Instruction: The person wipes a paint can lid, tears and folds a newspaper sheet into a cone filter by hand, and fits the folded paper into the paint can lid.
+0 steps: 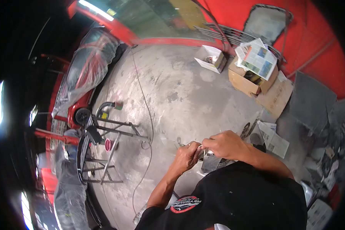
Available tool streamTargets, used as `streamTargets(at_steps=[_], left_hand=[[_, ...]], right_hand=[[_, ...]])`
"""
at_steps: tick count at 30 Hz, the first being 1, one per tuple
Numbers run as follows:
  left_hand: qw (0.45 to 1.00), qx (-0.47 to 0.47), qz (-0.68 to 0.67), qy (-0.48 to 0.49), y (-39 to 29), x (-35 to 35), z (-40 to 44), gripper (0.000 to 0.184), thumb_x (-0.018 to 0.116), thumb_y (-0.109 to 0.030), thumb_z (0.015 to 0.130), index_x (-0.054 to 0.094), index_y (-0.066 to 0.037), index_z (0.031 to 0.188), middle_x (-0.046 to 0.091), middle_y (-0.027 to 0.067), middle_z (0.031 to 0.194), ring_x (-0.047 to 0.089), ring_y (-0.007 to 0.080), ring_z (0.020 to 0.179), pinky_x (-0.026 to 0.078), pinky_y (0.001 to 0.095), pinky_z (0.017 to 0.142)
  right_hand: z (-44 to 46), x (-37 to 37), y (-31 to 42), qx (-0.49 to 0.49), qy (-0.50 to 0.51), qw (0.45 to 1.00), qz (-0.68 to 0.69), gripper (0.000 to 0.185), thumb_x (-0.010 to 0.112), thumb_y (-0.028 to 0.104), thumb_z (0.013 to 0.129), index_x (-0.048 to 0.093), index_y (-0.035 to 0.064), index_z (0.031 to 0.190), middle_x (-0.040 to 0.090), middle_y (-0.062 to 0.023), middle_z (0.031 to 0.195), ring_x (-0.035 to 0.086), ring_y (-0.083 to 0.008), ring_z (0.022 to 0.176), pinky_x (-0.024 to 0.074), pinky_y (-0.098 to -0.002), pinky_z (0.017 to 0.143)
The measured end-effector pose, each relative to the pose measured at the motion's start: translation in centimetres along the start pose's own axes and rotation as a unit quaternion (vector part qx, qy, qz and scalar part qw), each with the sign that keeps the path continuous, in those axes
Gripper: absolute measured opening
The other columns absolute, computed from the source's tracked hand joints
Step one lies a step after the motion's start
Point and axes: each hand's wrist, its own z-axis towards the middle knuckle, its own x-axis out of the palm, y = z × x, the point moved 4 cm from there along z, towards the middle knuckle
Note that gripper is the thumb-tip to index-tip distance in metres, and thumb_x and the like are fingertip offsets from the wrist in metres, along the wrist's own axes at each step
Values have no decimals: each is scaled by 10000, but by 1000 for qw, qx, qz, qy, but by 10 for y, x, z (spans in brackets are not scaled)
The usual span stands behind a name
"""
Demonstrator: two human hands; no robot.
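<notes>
My left hand (186, 156) and my right hand (225, 145) are close together in front of my body, fingers closed in a pinch. Between the fingertips shows a small pale strip (200, 146), too small to identify, which both hands appear to grip. Just below and behind the hands is a piece of printed newspaper (212, 162), partly hidden by my black shirt. A bare concrete floor lies under both hands.
At left, a metal stand (120, 128) bears a black part near a pink-rimmed cup (108, 144). A thin hose (145, 100) crosses the floor. Plastic-covered vehicle parts (89, 61) stand beyond. Cardboard boxes (243, 83), newspapers (275, 141) and a red wall (314, 42) are at right.
</notes>
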Motion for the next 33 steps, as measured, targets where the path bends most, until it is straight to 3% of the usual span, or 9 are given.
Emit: streamTargets(at_steps=[7, 9, 11, 16, 20, 23, 27, 31, 33], left_hand=[[953, -208, -201, -90, 43, -28, -18, 156, 504, -182, 957, 538, -32, 928, 552, 131, 697, 540, 214, 622, 447, 333, 602], [950, -144, -248, -127, 33, -37, -19, 195, 541, -223, 945, 567, -38, 1002, 598, 139, 736, 559, 212, 647, 455, 314, 617], [970, -196, -144, 9, 36, -33, -22, 193, 577, -197, 920, 595, -44, 1036, 624, 141, 745, 580, 188, 664, 465, 310, 624], [970, -212, -108, -48, 79, -24, -38, 132, 577, -60, 862, 627, -74, 984, 626, 136, 730, 609, 198, 660, 474, 328, 623], [944, -189, 31, -269, 116, -79, -55, 68, 552, -47, 869, 608, -45, 908, 599, 134, 699, 573, 194, 623, 459, 323, 603], [845, -255, 134, -451, 180, -158, -128, 210, 482, -130, 938, 542, -5, 781, 489, 68, 635, 418, 160, 569, 378, 330, 531], [699, -345, 234, -581, 280, -205, -321, 204, 411, -90, 806, 585, 10, 844, 573, 108, 736, 565, 260, 734, 436, 400, 658], [467, -694, 271, -476, 287, -135, -463, 278, 529, -179, 798, 634, 40, 934, 658, 239, 805, 636, 401, 753, 477, 482, 659], [448, -700, 236, -504, 241, -87, -419, 281, 515, -158, 800, 638, 55, 937, 654, 266, 843, 637, 417, 798, 477, 484, 705]], right_hand=[[15, -40, -11, 43, -96, 992, 63, 84, 617, 130, 811, 622, 65, 864, 635, -155, 717, 622, -352, 642, 473, -416, 529], [15, -52, -15, 125, -73, 988, 46, 104, 621, 137, 836, 632, 49, 890, 639, -179, 753, 626, -360, 658, 471, -406, 535], [16, -56, -15, 163, -36, 985, 51, 254, 682, 241, 815, 621, 37, 954, 634, -190, 756, 620, -383, 677, 474, -400, 558], [-14, -30, -40, 169, 241, 955, -32, 625, 805, 384, 640, 571, 29, 1099, 643, -225, 770, 627, -399, 785, 489, -449, 677], [-94, 26, -126, 211, 442, 853, -177, 421, 726, 360, 677, 668, 34, 937, 663, -202, 880, 630, -380, 870, 492, -445, 736], [-177, -3, -230, 380, 266, 882, -84, 275, 626, 284, 756, 682, 40, 870, 679, -189, 912, 655, -331, 825, 502, -420, 696], [-314, -96, -364, 629, -243, 725, 144, 299, 555, 192, 803, 619, -1, 1023, 618, -64, 840, 584, -199, 721, 480, -362, 645], [-363, -159, -383, 587, -560, 509, 288, 343, 495, 147, 809, 582, -23, 1093, 582, -99, 998, 586, -234, 876, 489, -372, 718], [-363, -169, -399, 569, -591, 517, 245, 374, 487, 142, 812, 563, -23, 1139, 585, -116, 1033, 593, -251, 893, 493, -369, 732]])
